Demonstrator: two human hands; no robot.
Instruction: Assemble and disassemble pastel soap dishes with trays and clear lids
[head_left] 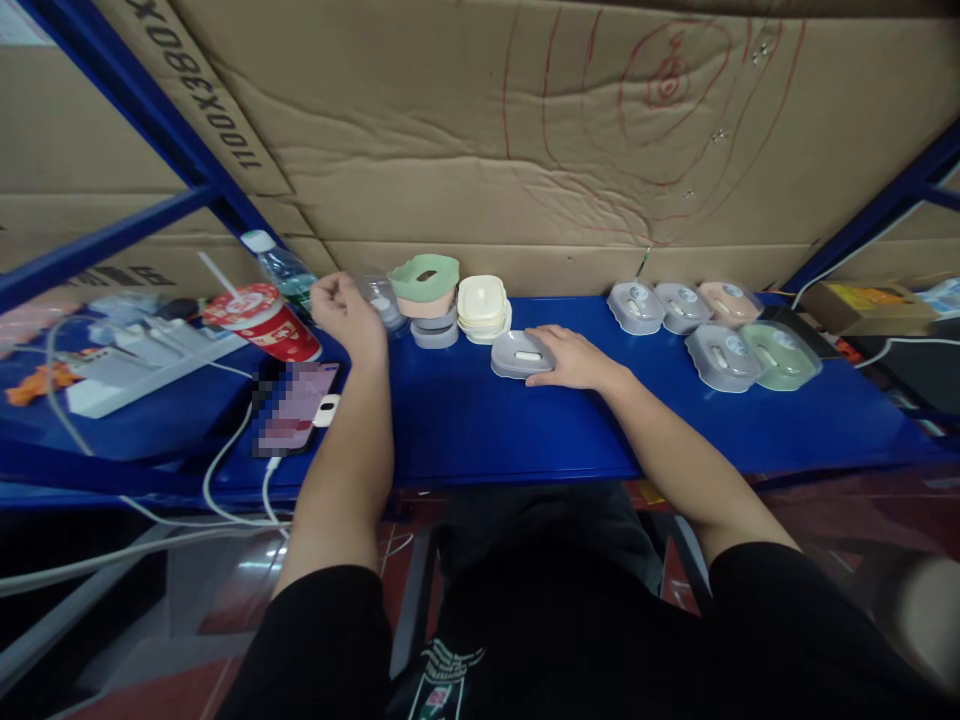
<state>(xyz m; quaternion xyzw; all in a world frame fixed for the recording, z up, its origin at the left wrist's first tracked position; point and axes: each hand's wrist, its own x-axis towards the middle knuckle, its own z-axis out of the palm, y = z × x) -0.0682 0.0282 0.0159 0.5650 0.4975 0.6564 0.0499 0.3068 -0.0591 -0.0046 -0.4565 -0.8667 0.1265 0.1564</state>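
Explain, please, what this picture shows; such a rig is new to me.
No machine here: this is a person, seen from a camera worn on their head, looking forward and down. The right grip, a bare hand, holds a grey dish at the blue table. The left grip, likewise bare, is raised near a clear cover; whether it holds anything, I cannot tell. Near the dish stand a cream stack and a green-topped stack. Farther right are five clear-lidded boxes; at the left, a red cup, a bottle and a phone.
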